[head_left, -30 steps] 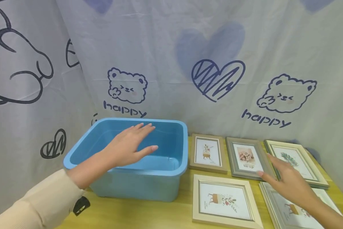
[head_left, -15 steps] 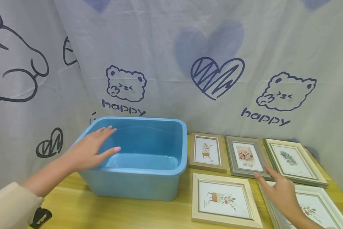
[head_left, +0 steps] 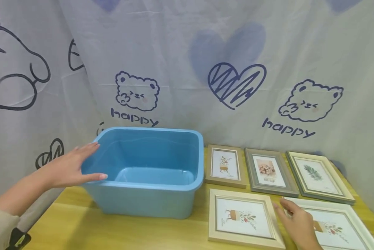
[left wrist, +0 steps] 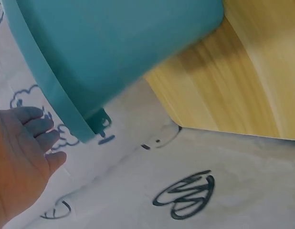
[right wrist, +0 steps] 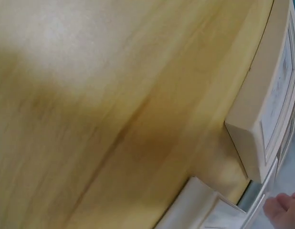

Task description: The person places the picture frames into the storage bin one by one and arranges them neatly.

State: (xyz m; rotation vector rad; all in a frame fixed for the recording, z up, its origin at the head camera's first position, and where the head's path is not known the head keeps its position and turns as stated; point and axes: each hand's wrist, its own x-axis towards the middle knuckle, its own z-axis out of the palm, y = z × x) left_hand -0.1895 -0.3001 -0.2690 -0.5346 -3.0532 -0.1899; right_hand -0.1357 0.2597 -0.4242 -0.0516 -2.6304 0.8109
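Right hand (head_left: 299, 224) by white frame (head_left: 340, 225), possibly touching; curtain (head_left: 180, 52) lettered "happy"

A cloth-screened tabletop corner — home or studio, I cannot tell: pale cloth (head_left: 180, 52) printed with bears (head_left: 137, 92) and hearts (head_left: 237, 85) hangs from nine o'clock through twelve, and a wood-grain table (head_left: 127, 234) lies at six.

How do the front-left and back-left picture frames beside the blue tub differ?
The front-left frame has a cream border; the back-left frame has a darker tan one. The front-left frame's plant print is sideways; the back-left frame's is upright. The front-left frame lies long side across; the back-left frame, short side across. Both lie face up on the table.
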